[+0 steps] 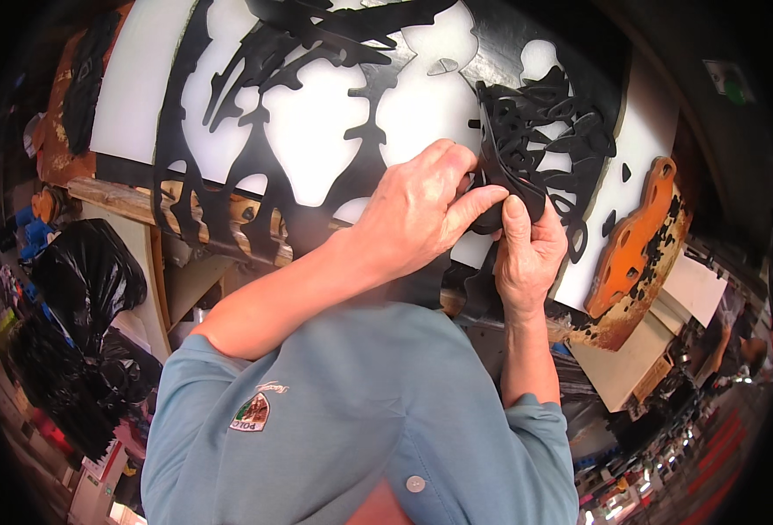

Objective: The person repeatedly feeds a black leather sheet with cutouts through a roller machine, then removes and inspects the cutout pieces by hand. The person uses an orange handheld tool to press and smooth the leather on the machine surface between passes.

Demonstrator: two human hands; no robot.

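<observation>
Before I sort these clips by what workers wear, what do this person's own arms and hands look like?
The left hand and right hand look bare: no glove, watch or bracelet shows. The left sleeve and right sleeve are grey-blue cloth, with no printing visible on them, and short enough to leave the left forearm and right forearm uncovered.

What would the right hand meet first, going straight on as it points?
Past the bent black sheet piece it holds, the right hand would probably meet the heap of flat black cut-out pieces first; depth is hard to judge.

1 head-worn fisheye, straight downward, close
</observation>
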